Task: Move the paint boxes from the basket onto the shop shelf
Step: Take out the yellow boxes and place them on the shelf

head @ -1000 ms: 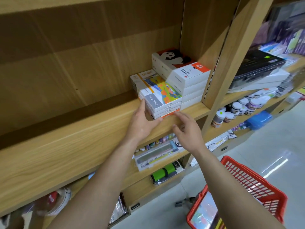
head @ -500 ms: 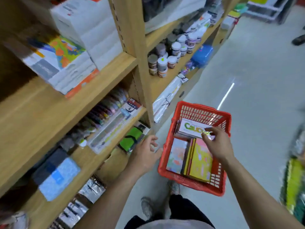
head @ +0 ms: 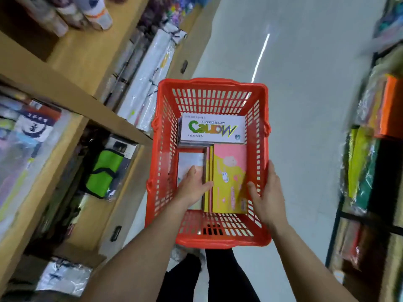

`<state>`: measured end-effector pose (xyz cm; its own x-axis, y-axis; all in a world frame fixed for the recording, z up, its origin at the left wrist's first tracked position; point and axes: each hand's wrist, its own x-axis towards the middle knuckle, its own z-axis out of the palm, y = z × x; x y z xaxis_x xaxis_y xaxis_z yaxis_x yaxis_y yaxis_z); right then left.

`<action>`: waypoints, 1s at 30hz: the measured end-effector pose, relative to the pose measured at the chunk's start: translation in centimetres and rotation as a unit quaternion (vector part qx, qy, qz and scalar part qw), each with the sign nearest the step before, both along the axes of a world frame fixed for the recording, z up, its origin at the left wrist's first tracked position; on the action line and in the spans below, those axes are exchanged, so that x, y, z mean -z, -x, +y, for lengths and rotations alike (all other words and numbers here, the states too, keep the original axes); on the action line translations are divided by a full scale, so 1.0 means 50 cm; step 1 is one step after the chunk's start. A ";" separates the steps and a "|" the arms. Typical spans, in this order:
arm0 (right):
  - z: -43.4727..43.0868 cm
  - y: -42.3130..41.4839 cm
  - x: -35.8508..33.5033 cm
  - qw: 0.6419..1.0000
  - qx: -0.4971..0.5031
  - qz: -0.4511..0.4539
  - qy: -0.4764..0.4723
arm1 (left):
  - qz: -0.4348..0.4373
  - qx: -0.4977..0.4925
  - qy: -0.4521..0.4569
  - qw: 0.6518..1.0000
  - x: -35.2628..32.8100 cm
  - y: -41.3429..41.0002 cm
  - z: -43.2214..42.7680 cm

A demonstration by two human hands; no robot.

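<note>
A red plastic basket (head: 212,85) stands on the floor below me with paint boxes inside. A white water-colour box (head: 212,128) lies at its far end. A yellow and pink box (head: 229,171) tops a stack on the near right side. A pale box (head: 189,159) lies at the near left. My left hand (head: 193,187) rests on the pale box, its fingers touching the left edge of the yellow stack. My right hand (head: 267,195) is inside the basket at the right edge of that stack, fingers spread. Neither hand has lifted a box.
Wooden shop shelves (head: 72,53) run along the left, holding wrapped rolls (head: 146,83), a green case (head: 104,171) and packaged goods. Another rack of coloured packs (head: 370,149) stands on the right. A pale floor aisle (head: 305,83) stretches ahead.
My view has dropped from the shelf to the basket. Both hands left the boxes stacked on the shelf, came down, and now sit at either side of the yellow stack.
</note>
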<state>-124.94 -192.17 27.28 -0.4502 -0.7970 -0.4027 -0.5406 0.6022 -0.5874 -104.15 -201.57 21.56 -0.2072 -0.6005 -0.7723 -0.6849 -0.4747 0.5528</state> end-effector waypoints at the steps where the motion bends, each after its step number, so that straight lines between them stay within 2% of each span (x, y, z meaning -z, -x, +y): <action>1: 0.003 -0.002 0.012 1.000 0.010 0.008 0.015 | 0.000 -0.004 -0.006 1.000 0.029 0.007 0.001; 6: 0.009 -0.003 0.033 0.998 0.029 0.033 0.044 | -0.008 0.024 -0.053 0.998 0.116 0.050 0.047; 12: -0.001 -0.010 0.028 0.998 0.027 0.034 0.047 | -0.021 0.014 -0.028 0.999 0.128 0.065 0.063; 16: -0.002 -0.014 0.024 0.998 0.033 0.033 0.042 | -0.005 -0.063 0.014 0.998 0.115 0.071 0.060; 21: 0.000 -0.011 0.029 0.998 0.043 0.038 0.040 | 0.042 -0.046 0.004 0.998 0.096 0.077 0.049; 24: 0.000 -0.012 0.029 0.998 0.043 0.033 0.040 | 0.051 -0.057 0.016 0.997 0.060 0.071 0.038; 30: -0.010 -0.015 -0.002 0.999 0.035 0.021 0.016 | 0.113 -0.099 0.048 0.988 -0.122 0.005 0.016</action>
<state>-124.18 -192.67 27.40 -0.5210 -0.7755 -0.3565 -0.5233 0.6202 -0.5844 -104.40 -200.78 27.67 -0.2394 -0.7146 -0.6572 -0.4387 -0.5243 0.7299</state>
